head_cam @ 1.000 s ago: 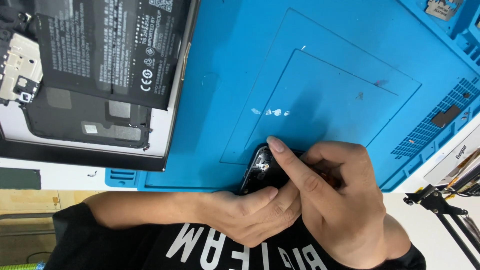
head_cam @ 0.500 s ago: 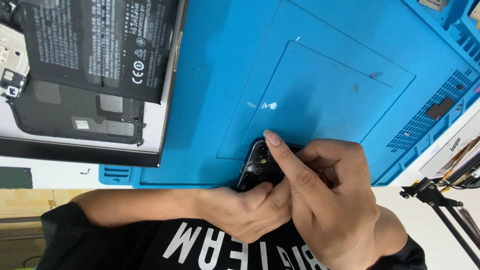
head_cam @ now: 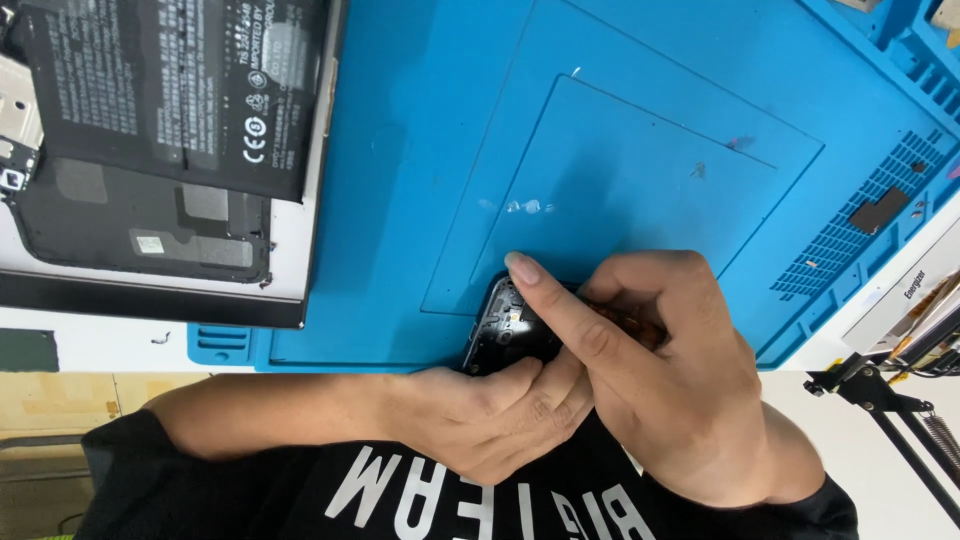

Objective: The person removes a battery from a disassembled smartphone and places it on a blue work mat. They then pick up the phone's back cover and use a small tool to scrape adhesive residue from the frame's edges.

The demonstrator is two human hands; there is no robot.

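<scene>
Barely shifted, both hands' fingers [head_cam: 545, 300] cover the small black phone [head_cam: 500, 340].

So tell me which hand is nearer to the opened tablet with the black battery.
Left. The left hand grips the small dark phone part from the tablet's side at the mat's near edge; the right hand rests on the part's far side, farther away.

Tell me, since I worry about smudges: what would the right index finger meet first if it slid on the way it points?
From the right hand, probably only bare blue mat, close by the pale specks; farther on, the opened device's edge. Depth is unclear.
</scene>
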